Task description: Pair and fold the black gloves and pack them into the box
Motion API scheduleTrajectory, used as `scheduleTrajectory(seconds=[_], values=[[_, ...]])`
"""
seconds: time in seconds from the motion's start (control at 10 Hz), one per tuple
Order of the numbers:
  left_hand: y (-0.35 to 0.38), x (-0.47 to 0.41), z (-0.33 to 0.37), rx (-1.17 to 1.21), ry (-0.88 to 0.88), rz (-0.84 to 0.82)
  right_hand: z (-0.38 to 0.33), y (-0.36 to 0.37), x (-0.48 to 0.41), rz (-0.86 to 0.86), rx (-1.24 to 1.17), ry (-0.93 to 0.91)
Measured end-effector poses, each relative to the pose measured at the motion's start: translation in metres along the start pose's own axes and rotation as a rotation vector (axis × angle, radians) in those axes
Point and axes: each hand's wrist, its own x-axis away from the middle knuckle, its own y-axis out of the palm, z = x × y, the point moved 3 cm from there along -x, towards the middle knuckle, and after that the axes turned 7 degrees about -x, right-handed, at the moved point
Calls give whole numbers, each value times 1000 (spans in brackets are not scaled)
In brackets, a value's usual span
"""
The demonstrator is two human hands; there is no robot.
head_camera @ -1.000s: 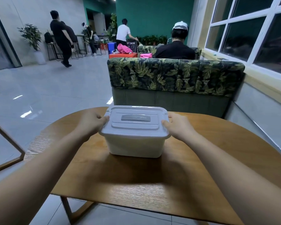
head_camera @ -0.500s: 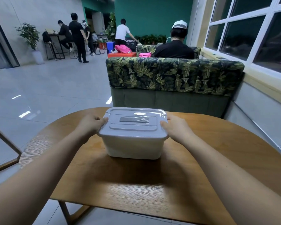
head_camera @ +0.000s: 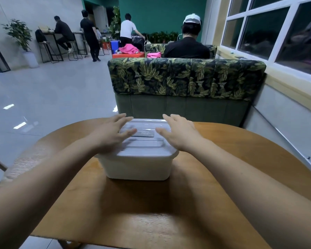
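Observation:
A white plastic box (head_camera: pixel 136 166) stands on the round wooden table (head_camera: pixel 232 186), its grey lid (head_camera: pixel 144 144) closed with a flat handle in the middle. My left hand (head_camera: pixel 111 135) lies flat on the lid's left half, fingers straight and spread. My right hand (head_camera: pixel 180 133) lies flat over the lid's right half in the same way. No black gloves are in view; the box's inside is hidden by the lid.
A sofa with a leaf-print back (head_camera: pixel 185 78) stands just beyond the table, a seated person (head_camera: pixel 187 45) behind it. A window wall (head_camera: pixel 276 42) runs along the right. Several people and stools are far left across the grey floor (head_camera: pixel 43 105).
Both hands have left the lid's side edges and moved up onto its top, fingers now spread flat. The box looks unmoved on the table.

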Motion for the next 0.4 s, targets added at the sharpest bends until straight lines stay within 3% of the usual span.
scheduleTrajectory(seconds=[0.2, 0.4], values=[[22, -26, 12, -97, 32, -75, 1, 27, -23, -165, -30, -52], [22, -28, 13, -99, 47, -123, 7, 26, -20, -177, -74, -100]])
